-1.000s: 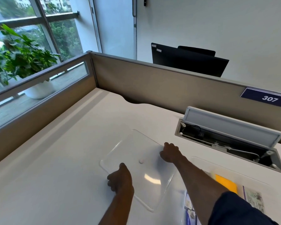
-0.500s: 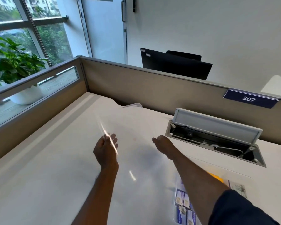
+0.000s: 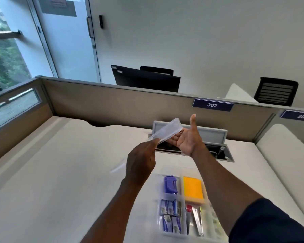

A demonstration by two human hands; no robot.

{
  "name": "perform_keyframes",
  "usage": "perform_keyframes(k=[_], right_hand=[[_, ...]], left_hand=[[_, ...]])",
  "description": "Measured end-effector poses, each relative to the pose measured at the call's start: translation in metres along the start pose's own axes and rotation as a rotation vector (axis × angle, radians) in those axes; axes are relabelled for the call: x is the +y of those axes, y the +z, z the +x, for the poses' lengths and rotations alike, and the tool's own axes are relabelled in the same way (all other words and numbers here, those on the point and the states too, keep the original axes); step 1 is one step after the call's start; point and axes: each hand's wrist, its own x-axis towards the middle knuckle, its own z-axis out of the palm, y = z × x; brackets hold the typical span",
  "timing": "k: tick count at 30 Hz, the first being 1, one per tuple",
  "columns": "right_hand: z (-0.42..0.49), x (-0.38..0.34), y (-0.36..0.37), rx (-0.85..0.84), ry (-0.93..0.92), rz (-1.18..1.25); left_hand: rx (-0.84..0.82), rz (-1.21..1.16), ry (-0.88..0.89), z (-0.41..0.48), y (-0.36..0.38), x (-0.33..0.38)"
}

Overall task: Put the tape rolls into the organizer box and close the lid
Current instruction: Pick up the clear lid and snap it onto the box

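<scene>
A clear plastic lid hangs tilted in the air above the desk, seen nearly edge-on. My left hand pinches its near edge. My right hand is spread palm-up with the thumb raised, its fingertips against the lid's far underside. Below my forearms stands the clear organizer box, uncovered. Its compartments hold a blue item, an orange pad, small blue-and-white boxes and pens. I see no tape rolls.
An open cable hatch with a raised flap is sunk into the white desk behind my hands. Grey partitions with a "307" sign fence the back and left. A black monitor stands beyond.
The lid lay flat on the desk under both hands; it has been lifted and swung right and up over the organizer box. The view has turned right, bringing the box's compartments into sight.
</scene>
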Motion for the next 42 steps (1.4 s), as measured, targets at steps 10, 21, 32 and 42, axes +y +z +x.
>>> perform_keyframes(k=[10, 21, 32, 42], right_hand=[[-0.083, -0.02, -0.102, 0.275, 0.124, -0.17], [-0.147, 0.01, -0.189, 0.558, 0.161, -0.312], [-0.158, 0.042, -0.209, 0.776, 0.075, -1.449], [-0.159, 0.052, -0.211, 0.795, 0.082, -1.753]], left_hand=[[-0.329, -0.214, -0.266, -0.04, 0.047, 0.044], [-0.463, -0.489, -1.249, -0.076, 0.077, 0.025], [-0.511, -0.102, -0.993, -0.086, 0.083, 0.025], [-0.488, -0.345, -1.101, -0.09, 0.081, 0.031]])
